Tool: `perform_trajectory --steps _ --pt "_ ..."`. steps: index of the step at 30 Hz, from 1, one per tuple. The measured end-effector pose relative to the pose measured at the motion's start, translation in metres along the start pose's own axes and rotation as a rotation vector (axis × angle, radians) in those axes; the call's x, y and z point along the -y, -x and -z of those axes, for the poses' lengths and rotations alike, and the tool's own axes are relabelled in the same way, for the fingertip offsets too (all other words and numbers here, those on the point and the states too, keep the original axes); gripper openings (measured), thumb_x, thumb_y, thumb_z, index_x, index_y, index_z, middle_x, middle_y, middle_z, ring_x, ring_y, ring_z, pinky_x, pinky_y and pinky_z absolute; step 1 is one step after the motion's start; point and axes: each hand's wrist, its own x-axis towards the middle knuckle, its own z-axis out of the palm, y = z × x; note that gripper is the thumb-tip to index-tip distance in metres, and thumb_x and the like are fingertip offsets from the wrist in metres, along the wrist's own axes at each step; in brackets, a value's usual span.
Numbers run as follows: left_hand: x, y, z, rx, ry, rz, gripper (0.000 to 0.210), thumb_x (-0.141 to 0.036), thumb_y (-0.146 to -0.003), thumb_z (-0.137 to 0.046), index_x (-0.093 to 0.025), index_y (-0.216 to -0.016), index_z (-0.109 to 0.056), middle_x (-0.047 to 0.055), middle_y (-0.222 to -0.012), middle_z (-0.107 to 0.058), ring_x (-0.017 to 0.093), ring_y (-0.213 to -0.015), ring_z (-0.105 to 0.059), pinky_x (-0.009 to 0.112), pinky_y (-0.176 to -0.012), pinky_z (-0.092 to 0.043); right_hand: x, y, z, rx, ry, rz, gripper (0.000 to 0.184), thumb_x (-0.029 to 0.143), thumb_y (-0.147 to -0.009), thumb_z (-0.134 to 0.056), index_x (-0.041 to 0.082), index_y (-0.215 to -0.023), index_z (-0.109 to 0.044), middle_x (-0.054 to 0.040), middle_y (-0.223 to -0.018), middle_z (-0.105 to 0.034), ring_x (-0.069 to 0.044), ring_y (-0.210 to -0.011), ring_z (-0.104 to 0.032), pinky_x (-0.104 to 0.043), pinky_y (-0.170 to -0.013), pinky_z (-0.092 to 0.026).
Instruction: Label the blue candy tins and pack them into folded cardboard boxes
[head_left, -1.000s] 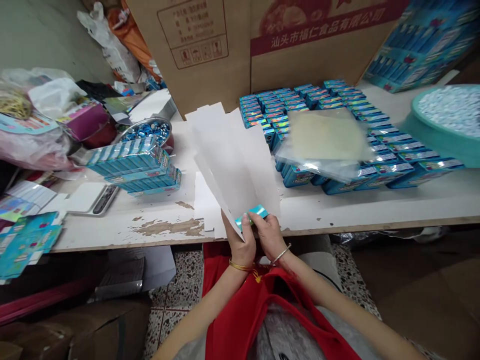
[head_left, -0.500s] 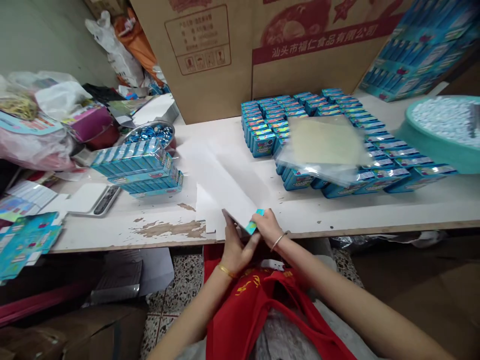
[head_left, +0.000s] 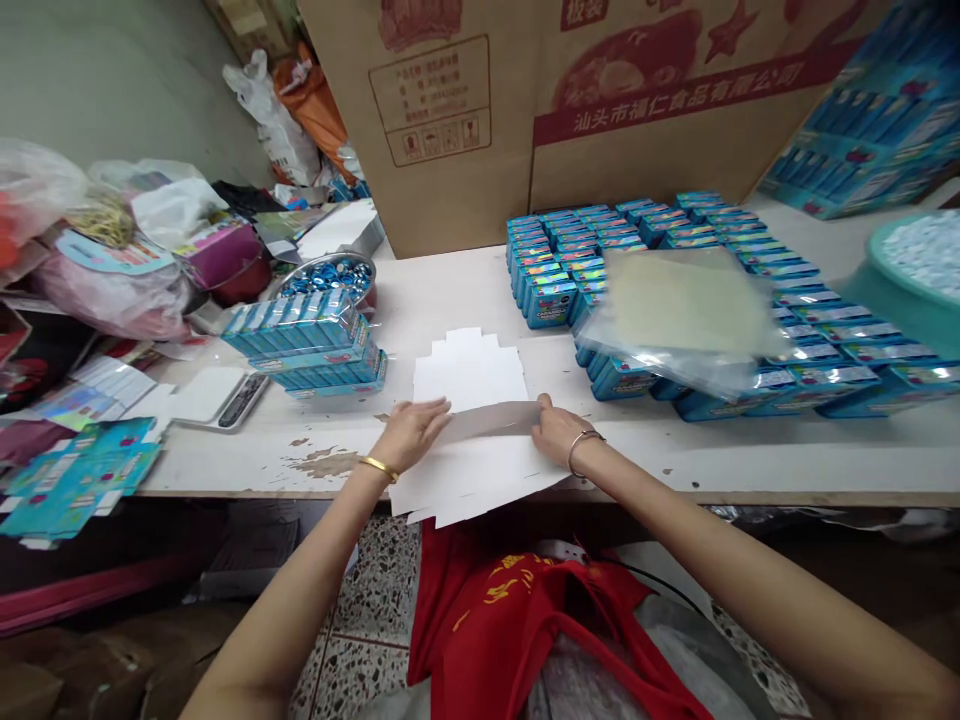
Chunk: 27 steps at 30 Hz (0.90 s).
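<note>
A white cut-out cardboard sheet [head_left: 480,462] with notched edges lies across the table's front edge, its near part reaching past it. A greyish strip across its middle stands up as a fold. My left hand [head_left: 409,436] holds the strip's left end, fingers pointing right and closed against it. At the strip's right end, my right hand [head_left: 559,432] pinches the card between thumb and fingers. The far, stepped part of the white card lies flat beyond the fold; I cannot tell whether it is one piece with the near part.
To the right stand rows of small blue boxes [head_left: 551,300] with a stack of clear plastic sheets [head_left: 690,305] on them. Wrapped blue boxes [head_left: 307,345], a digital scale [head_left: 217,398] and a metal bowl [head_left: 364,272] are at left. A large carton [head_left: 465,205] stands behind; a green basin [head_left: 892,285] is far right.
My hands have moved apart, from close together at the table edge to both ends of the card. The tilted white card has come down and now lies spread with a raised fold.
</note>
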Motion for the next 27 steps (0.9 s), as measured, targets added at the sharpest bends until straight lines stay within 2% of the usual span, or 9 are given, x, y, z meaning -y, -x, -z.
perform_trajectory --steps 3,5,7,9,13,16,19,23,27 --pt "-0.003 0.008 -0.012 0.038 -0.041 -0.127 0.042 -0.040 -0.096 -0.033 -0.023 -0.127 -0.056 0.009 -0.135 -0.054 0.021 -0.114 -0.059 0.038 -0.096 -0.046 -0.010 0.002 0.005 0.020 -0.042 0.050 0.058 0.017 -0.080 -0.041 0.007 -0.137 -0.030 -0.0159 -0.089 -0.066 -0.027 -0.080 -0.064 -0.034 -0.067 -0.045" --pt "-0.006 0.020 -0.017 0.043 -0.145 -0.225 0.039 -0.037 -0.096 -0.037 -0.026 -0.129 -0.054 0.009 -0.143 -0.045 0.023 -0.115 -0.057 0.042 -0.096 -0.046 -0.026 0.002 0.017 0.134 -0.183 0.115 0.067 0.018 -0.080 -0.043 0.012 -0.144 -0.024 -0.0121 -0.091 -0.067 -0.023 -0.072 -0.065 -0.032 -0.065 -0.046" --pt "-0.009 0.033 -0.021 0.095 -0.227 -0.280 0.038 -0.035 -0.095 -0.040 -0.028 -0.130 -0.052 0.009 -0.145 -0.042 0.025 -0.118 -0.055 0.045 -0.097 -0.044 -0.040 0.000 0.034 0.262 -0.359 0.197 0.063 0.026 -0.083 -0.044 0.019 -0.144 -0.029 -0.0109 -0.101 -0.065 -0.020 -0.070 -0.065 -0.031 -0.062 -0.048" --pt "-0.013 0.041 -0.025 0.159 -0.269 -0.290 0.039 -0.036 -0.095 -0.040 -0.027 -0.132 -0.051 0.010 -0.147 -0.039 0.026 -0.120 -0.053 0.046 -0.098 -0.043 -0.045 -0.003 0.048 0.226 -0.439 0.323 0.055 0.040 -0.088 -0.042 0.023 -0.140 -0.040 -0.0116 -0.118 -0.060 -0.021 -0.085 -0.065 -0.032 -0.069 -0.050" --pt "-0.020 0.045 -0.030 0.235 -0.254 -0.251 0.044 -0.044 -0.093 -0.041 -0.024 -0.131 -0.052 0.012 -0.146 -0.039 0.028 -0.122 -0.049 0.044 -0.100 -0.041 -0.025 -0.011 0.048 0.047 -0.089 0.575 0.059 0.053 -0.081 -0.058 0.021 -0.129 -0.055 -0.0125 -0.127 -0.055 -0.029 -0.115 -0.051 -0.038 -0.092 -0.043" --pt "-0.024 0.040 -0.029 0.250 -0.178 -0.135 0.055 -0.047 -0.089 -0.049 -0.022 -0.138 -0.042 0.012 -0.134 -0.052 0.026 -0.114 -0.051 0.041 -0.096 -0.042 -0.009 -0.013 0.033 0.145 0.141 0.713 0.055 0.051 -0.081 -0.061 0.017 -0.124 -0.059 -0.0132 -0.114 -0.061 -0.028 -0.106 -0.055 -0.037 -0.088 -0.043" --pt "-0.024 0.030 -0.025 0.253 -0.142 -0.049 0.067 -0.051 -0.084 -0.055 -0.019 -0.140 -0.038 0.011 -0.125 -0.057 0.026 -0.105 -0.053 0.039 -0.090 -0.044 -0.009 -0.013 0.025 0.086 0.228 0.840 0.055 0.053 -0.082 -0.059 0.016 -0.121 -0.060 -0.0139 -0.108 -0.061 -0.027 -0.099 -0.056 -0.036 -0.083 -0.043" --pt "-0.018 0.019 -0.017 0.321 -0.176 -0.160 0.057 -0.057 -0.083 -0.053 -0.021 -0.126 -0.053 0.012 -0.120 -0.055 0.025 -0.101 -0.053 0.038 -0.088 -0.044 -0.014 -0.014 0.023 0.033 0.341 0.853 0.034 0.036 -0.089 -0.052 0.016 -0.115 -0.062 -0.0126 -0.102 -0.060 -0.025 -0.094 -0.054 -0.035 -0.080 -0.041" --pt "-0.015 0.012 -0.016 0.336 -0.271 -0.256 0.051 -0.042 -0.089 -0.047 -0.020 -0.135 -0.043 0.012 -0.116 -0.056 0.024 -0.099 -0.054 0.035 -0.084 -0.044 -0.013 -0.020 0.015 -0.003 0.396 0.853 0.033 0.017 -0.091 -0.045 0.018 -0.122 -0.056 -0.0119 -0.108 -0.058 -0.023 -0.095 -0.052 -0.033 -0.081 -0.040"
